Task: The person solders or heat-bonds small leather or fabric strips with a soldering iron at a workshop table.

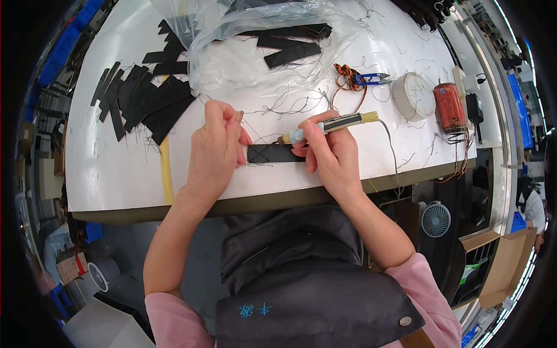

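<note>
A short black webbing strap with a stitched cross at its left end lies on the white table near its front edge. My right hand is closed around a corded pen-shaped tool wrapped in tape, its tip pointing left just above the strap. Lower fingers of that hand touch the strap's right part. My left hand is pinched at the strap's left end, and a thin dark thread appears to run from its fingertips toward the stitching. Those fingers partly hide the thread's end.
Black strap pieces are piled at the left, with more inside a clear plastic bag at the back. Blue thread snips on an orange-black cord, a white round tape roll and a red wired cylinder stand right. Loose threads are scattered about.
</note>
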Demonstrator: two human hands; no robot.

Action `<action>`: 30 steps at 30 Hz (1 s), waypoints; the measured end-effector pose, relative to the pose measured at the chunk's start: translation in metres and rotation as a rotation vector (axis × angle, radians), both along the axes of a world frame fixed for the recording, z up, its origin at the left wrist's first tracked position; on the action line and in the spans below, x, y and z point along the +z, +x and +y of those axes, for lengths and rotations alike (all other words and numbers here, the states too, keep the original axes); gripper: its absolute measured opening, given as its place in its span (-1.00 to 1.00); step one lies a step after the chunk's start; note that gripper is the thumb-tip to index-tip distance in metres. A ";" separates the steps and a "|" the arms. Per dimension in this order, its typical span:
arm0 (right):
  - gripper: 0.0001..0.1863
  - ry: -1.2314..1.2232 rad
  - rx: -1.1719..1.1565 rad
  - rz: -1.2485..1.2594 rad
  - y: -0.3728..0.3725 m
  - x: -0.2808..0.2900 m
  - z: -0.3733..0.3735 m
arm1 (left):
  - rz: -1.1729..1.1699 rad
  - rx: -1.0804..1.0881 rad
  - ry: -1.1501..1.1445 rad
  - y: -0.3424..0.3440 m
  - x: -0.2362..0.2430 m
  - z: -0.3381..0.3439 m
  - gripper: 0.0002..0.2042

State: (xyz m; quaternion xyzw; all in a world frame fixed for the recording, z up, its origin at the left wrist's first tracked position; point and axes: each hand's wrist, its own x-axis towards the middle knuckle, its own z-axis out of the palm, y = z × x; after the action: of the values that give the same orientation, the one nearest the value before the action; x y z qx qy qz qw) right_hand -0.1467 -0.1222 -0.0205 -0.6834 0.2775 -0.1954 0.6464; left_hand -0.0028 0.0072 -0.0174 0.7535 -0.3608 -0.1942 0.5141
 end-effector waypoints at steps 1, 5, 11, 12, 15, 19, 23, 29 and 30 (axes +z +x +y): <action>-0.79 0.023 -0.008 -0.016 0.000 0.000 0.000 | -0.002 0.000 0.003 0.000 0.000 0.000 -0.87; -0.79 0.040 0.004 -0.037 0.000 0.001 0.000 | 0.036 0.014 0.007 0.001 0.002 0.001 -0.87; -0.79 0.019 0.016 -0.004 0.000 0.001 0.000 | 0.022 0.014 0.002 0.001 0.001 0.002 -0.85; -0.79 0.020 0.017 -0.004 0.000 0.001 0.000 | 0.031 0.019 0.008 0.001 0.002 0.002 -0.86; -0.79 -0.009 0.016 0.008 0.000 -0.002 0.000 | 0.046 0.022 0.014 0.001 0.003 0.001 -0.86; -0.80 0.014 0.008 -0.010 0.000 0.000 0.000 | 0.087 0.040 0.014 0.001 0.005 0.001 -0.85; -0.80 0.053 -0.015 -0.068 0.000 -0.001 0.000 | 0.081 0.038 0.011 0.002 0.005 0.002 -0.84; -0.81 0.044 -0.002 -0.042 0.000 0.002 0.001 | 0.086 0.038 0.004 0.002 0.004 0.002 -0.85; -0.81 0.043 -0.002 -0.042 0.000 0.001 0.001 | 0.085 0.040 0.006 0.002 0.004 0.002 -0.85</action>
State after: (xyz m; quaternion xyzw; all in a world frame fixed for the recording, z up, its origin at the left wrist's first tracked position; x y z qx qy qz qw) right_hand -0.1467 -0.1216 -0.0191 -0.6647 0.2686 -0.2041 0.6666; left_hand -0.0009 0.0093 -0.0137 0.7532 -0.3229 -0.2171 0.5303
